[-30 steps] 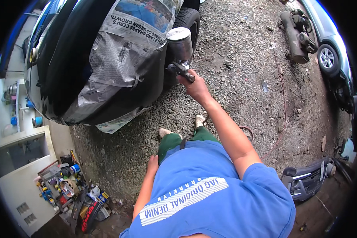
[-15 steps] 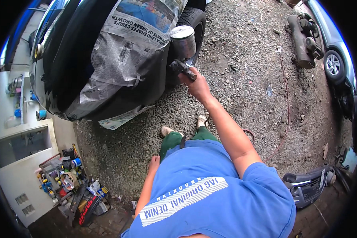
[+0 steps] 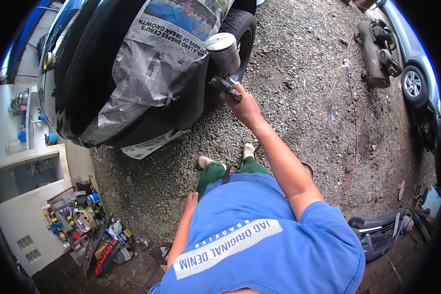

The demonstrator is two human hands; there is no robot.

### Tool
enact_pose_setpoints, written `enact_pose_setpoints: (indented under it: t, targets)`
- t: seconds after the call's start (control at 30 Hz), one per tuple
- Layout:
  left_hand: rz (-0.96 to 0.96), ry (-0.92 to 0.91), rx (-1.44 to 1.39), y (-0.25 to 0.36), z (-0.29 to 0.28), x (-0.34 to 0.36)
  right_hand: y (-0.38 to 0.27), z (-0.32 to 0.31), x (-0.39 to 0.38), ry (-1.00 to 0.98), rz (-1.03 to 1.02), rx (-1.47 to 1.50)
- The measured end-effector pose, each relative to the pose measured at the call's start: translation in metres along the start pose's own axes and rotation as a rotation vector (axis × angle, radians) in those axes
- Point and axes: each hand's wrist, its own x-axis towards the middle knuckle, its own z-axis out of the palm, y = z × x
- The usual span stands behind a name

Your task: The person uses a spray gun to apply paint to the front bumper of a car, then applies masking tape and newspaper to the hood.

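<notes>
My right hand (image 3: 245, 108) grips a dark metal spray gun (image 3: 225, 88), its silver paint cup (image 3: 223, 54) on top, beside the lower corner of a black car (image 3: 71, 73). Newspaper sheets (image 3: 157, 68) are taped over that car's panel, and more hang at its lower edge. The gun is close to the dark panel in front of the tire (image 3: 245, 27). Low by my green-trousered thigh, my left hand (image 3: 191, 200) hangs partly behind my body; its fingers are too small and hidden to read.
Gravel ground (image 3: 299, 73) surrounds my feet. At right are a compressor (image 3: 377, 63) with hoses, a silver car (image 3: 416, 63) and a detached bumper (image 3: 377, 230). Left stand a pale wall unit (image 3: 24, 191) and a pile of cans, tools and parts (image 3: 85, 220).
The view has shifted slightly, moving the compressor and silver car rightward in frame. The gun's cup moved slightly right, then back left with a slight tilt; my right hand keeps its grip.
</notes>
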Motion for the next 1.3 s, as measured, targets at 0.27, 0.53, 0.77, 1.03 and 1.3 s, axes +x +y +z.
enact_pose_setpoints:
  t: [0.27, 0.53, 0.77, 1.03, 1.3]
  targets:
    - [-0.024, -0.025, -0.020, -0.010, 0.005, 0.013, -0.008, -0.004, -0.009, -0.008, -0.025, -0.050]
    - [0.035, 0.005, -0.019, -0.008, 0.005, 0.011, -0.004, -0.007, -0.011, -0.061, 0.019, -0.027]
    - [0.007, 0.018, -0.021, -0.010, 0.007, 0.015, 0.004, -0.004, 0.000, -0.034, 0.012, 0.015]
    - [0.044, 0.024, -0.018, -0.005, 0.006, 0.011, 0.003, -0.009, 0.007, -0.028, 0.001, 0.019]
    - [0.017, 0.015, -0.022, -0.001, 0.004, 0.009, 0.000, -0.010, 0.007, -0.020, -0.021, -0.029]
